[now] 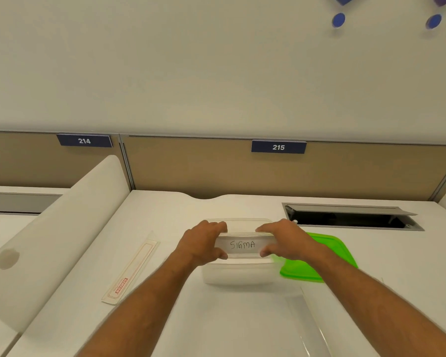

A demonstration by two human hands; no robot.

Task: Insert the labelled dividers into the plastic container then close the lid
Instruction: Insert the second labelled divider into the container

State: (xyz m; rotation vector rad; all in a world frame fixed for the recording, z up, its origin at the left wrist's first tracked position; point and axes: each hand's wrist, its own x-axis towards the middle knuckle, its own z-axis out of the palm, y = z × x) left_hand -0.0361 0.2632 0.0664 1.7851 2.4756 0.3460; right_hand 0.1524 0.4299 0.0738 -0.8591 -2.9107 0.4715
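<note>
A clear plastic container [238, 275] stands on the white desk in front of me. Over its opening I hold a translucent divider [242, 245] with "SIGMA" handwritten on it. My left hand [204, 242] pinches the divider's left end and my right hand [285, 239] pinches its right end. The divider lies level across the container's top; how far it sits inside I cannot tell. A bright green lid [319, 261] lies flat on the desk right of the container, partly under my right forearm.
A long flat strip with red printing [130, 269] lies on the desk to the left. Another clear strip [309, 323] lies near the front right. A white side partition [52, 228] rises at the left. An open cable hatch [350, 217] sits at the back right, before a tan panel [216, 166].
</note>
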